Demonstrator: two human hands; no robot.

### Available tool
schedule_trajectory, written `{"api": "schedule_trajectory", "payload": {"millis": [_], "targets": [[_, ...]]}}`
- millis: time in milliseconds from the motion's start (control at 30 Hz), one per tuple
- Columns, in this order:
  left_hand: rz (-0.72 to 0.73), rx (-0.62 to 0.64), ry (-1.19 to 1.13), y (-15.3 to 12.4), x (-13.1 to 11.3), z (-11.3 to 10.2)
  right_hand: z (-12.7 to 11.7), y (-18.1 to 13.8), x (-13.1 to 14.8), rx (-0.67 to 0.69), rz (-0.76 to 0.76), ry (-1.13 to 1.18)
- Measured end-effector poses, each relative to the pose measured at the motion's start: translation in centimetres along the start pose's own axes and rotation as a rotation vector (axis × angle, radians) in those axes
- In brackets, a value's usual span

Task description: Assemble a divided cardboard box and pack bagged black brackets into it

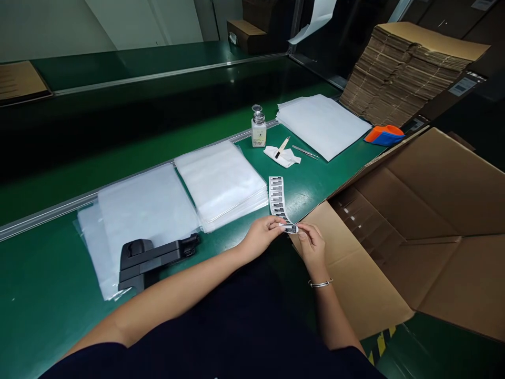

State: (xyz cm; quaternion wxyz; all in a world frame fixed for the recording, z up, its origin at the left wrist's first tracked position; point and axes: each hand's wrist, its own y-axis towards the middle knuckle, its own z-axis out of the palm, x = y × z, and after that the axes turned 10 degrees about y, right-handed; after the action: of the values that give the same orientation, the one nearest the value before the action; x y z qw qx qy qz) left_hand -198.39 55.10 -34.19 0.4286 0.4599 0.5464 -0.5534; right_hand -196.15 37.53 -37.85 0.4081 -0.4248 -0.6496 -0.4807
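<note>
A strip of small barcode labels (276, 199) lies on the green table (47, 273) and curls up toward me at its near end. My left hand (261, 235) pinches that near end from the left. My right hand (310, 245), a silver bangle on its wrist, pinches the same end from the right. Both hands meet over the table's front edge, beside an open cardboard box (426, 226).
A black scanner-like device (152, 258) lies on clear plastic bags (142, 216); a second bag stack (221, 181) sits beside it. Farther back are a small pump bottle (258, 126), a cloth with a brush (282, 155), tweezers (305, 152), white sheets (321, 123), an orange-blue tool (384, 135) and stacked flat cartons (402, 73).
</note>
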Motion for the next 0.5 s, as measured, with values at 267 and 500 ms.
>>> {"api": "schedule_trajectory", "payload": {"millis": [267, 500], "targets": [[0.024, 0.021, 0.201, 0.4, 0.3, 0.0, -0.1, -0.3, 0.3, -0.102, -0.28, -0.358], [-0.003, 0.049, 0.239, -0.3, 0.2, -0.2, 1.6, 0.5, -0.5, 0.013, -0.031, -0.198]]}}
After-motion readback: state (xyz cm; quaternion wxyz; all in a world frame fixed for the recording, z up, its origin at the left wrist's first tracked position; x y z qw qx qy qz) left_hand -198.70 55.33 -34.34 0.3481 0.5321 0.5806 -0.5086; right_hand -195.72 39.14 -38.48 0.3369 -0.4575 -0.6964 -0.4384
